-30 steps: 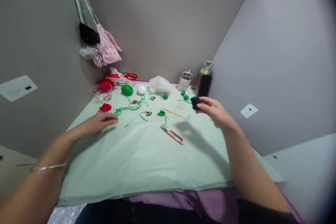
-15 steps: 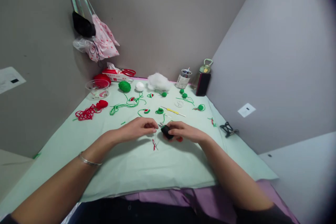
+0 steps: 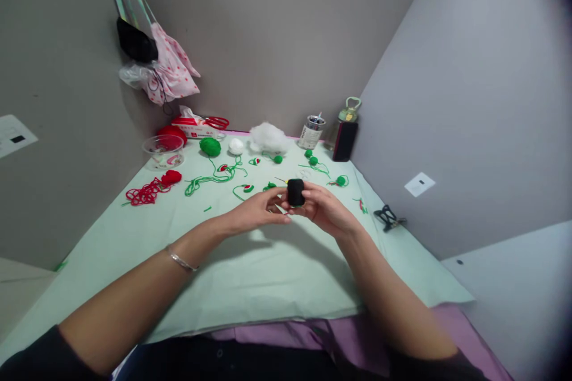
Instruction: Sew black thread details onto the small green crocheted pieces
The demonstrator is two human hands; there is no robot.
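A spool of black thread [image 3: 295, 193] stands upright, raised above the table between my two hands. My right hand [image 3: 325, 208] grips it from the right, thumb on its near face and fingers curled underneath. On the other side, my left hand [image 3: 261, 210] has its curved fingertips against the spool's left edge, with the thumb lower down. Small reddish bits show between the hands, too blurred to name. Partly covered behind the spool lie a yellow-handled hook [image 3: 281, 180] and a green yarn piece [image 3: 269, 186]. A small red, white and green crocheted piece [image 3: 247, 189] rests to their left.
Red yarn [image 3: 149, 191], a clear plastic tub [image 3: 163, 155], a green yarn ball [image 3: 210, 146] and white stuffing [image 3: 269, 139] sit toward the back left and middle. A pen tin [image 3: 311, 133], a phone [image 3: 345, 141] and a black stand [image 3: 389, 218] are rightward. Walls enclose the table.
Both hands have lifted and come together around the spool, which is now upright and higher. The thread with a red piece that hung by my left hand no longer shows clearly.
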